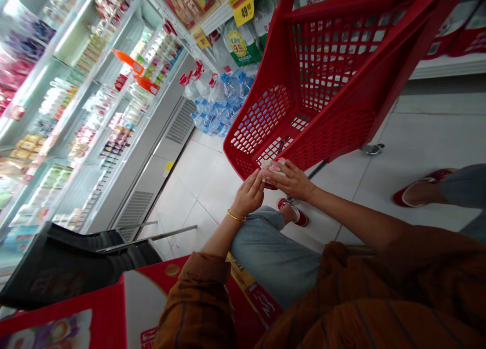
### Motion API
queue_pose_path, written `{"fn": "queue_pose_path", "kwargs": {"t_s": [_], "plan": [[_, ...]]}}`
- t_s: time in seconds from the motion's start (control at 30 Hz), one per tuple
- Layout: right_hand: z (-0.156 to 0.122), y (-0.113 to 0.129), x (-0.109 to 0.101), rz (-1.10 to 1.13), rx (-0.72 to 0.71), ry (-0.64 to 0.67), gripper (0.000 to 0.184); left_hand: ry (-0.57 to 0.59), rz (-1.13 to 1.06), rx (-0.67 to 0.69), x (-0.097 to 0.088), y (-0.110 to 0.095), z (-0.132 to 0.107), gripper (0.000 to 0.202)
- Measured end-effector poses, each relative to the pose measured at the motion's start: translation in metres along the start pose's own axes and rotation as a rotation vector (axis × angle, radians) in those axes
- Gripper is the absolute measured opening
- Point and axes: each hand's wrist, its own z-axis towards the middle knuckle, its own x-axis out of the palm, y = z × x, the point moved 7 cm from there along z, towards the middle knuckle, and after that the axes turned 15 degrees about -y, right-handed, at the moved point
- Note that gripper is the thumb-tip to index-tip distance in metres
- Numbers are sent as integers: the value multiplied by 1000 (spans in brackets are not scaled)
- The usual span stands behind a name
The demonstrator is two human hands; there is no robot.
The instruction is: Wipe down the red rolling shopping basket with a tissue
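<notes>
Above the red shopping basket (pixel 334 136), left hand (pixel 248 193) and right hand (pixel 290 180) meet, fingers closed on a pale object (pixel 272 166).

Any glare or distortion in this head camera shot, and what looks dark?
Head view: the lit refrigerated shelves glare and wash out toward the upper left; wide-angle distortion bends and tilts the aisle; the brown checked sleeve sits in shadow, while the red shopping basket stays fairly sharp.

Grocery shop aisle, retail premises. Evidence: refrigerated display case (pixel 87 111) stocked with packaged goods; yellow price tag (pixel 242 5) on a shelf edge; bagged bottled water (pixel 218 106); red plastic shopping cart (pixel 334 136); white tiled floor (pixel 417 151).
</notes>
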Motion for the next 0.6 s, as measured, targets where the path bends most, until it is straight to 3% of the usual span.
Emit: {"fn": "queue_pose_path", "kwargs": {"t_s": [0.33, 0.6], "plan": [[7, -9, -21, -117, -62, 8, 50, 2, 16, 12, 3, -2, 0, 50], [18, -22, -43, -159, -9, 27, 52, 30, -5, -16, 2, 0, 4, 50]]}}
